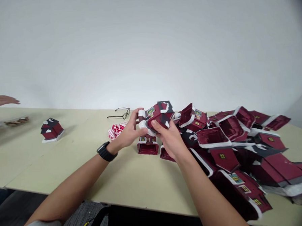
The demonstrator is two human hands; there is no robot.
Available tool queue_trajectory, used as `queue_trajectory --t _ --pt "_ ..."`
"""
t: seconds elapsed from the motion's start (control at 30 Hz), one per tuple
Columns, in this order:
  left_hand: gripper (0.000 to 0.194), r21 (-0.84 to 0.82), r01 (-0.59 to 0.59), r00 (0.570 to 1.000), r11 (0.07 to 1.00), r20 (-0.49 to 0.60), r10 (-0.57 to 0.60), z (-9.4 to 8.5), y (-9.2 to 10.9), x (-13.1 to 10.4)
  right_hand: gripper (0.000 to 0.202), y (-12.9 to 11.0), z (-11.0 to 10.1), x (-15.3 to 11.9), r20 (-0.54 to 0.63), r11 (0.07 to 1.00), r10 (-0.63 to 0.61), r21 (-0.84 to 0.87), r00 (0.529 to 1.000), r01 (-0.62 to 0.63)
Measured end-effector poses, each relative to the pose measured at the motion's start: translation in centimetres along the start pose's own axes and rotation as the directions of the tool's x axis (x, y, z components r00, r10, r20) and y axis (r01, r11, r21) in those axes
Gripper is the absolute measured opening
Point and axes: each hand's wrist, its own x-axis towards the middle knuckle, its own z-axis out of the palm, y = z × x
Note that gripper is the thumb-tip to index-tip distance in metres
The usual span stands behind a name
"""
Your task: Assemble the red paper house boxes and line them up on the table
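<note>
A small dark-red model house [154,114] with a dark roof and white snow-like trim is held tilted above the table between both hands. My left hand [131,129] grips its white-edged base end, fingers behind and thumb in front. My right hand [168,135] is closed on its lower right side near the roof. Just beneath them, another red house [148,146] lies on the table with its hollow open base facing me. A red-and-white striped cloth [116,131] sits left of my left hand.
Many similar houses [226,156] are piled at the right. Black eyeglasses [122,115] lie behind the cloth. One house [51,130] stands upright on the table [74,157] at the left. Another person's hand [3,100] reaches in at the far left above a blurred brown item.
</note>
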Motion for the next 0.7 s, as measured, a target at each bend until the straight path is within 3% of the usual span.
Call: queue_trajectory --t 0.03,0.1,0.17,0.23,0.3,0.37,0.47,0.7 --pt "0.072 0.036 -0.031 1.000 0.999 -0.005 0.031 -1.0 -0.1 0.1 0.060 0.0 0.0 0.0 -0.042 1.000 -0.005 0.020 0.999 0.005" --pt "0.062 0.240 -0.023 0.992 0.970 -0.116 0.052 -4.2 -0.7 0.5 0.060 -0.1 -0.2 0.3 -0.088 0.998 -0.011 0.060 0.996 0.016" --pt "0.053 0.549 0.117 0.977 0.827 -0.215 0.005 -7.8 -1.8 0.8 0.061 -0.2 -0.5 0.5 -0.096 0.997 -0.002 0.081 0.995 0.010" --pt "0.044 0.745 0.271 0.962 0.610 -0.227 -0.150 -11.0 -3.1 0.8 0.062 -0.1 -0.7 0.7 -0.094 0.996 0.018 0.087 0.995 -0.010" --pt "0.039 0.784 0.364 0.916 0.502 -0.203 -0.347 -13.1 -4.3 0.7 0.062 -0.1 -0.7 0.7 -0.090 0.996 0.040 0.082 0.995 -0.033" --pt "0.042 0.766 0.409 0.868 0.496 -0.160 -0.470 -14.2 -5.0 0.4 0.062 -0.1 -0.7 0.6 -0.080 0.996 0.046 0.078 0.996 -0.040" --pt "0.049 0.774 0.412 0.845 0.481 -0.126 -0.520 -14.4 -5.4 0.2 0.060 -0.2 -0.7 0.5 -0.084 0.996 0.048 0.075 0.995 -0.042" --pt "0.041 0.748 0.420 0.873 0.513 -0.180 -0.453 -14.3 -5.4 0.2 0.052 0.0 -1.1 0.6 -0.091 0.997 0.067 0.039 0.994 -0.063"
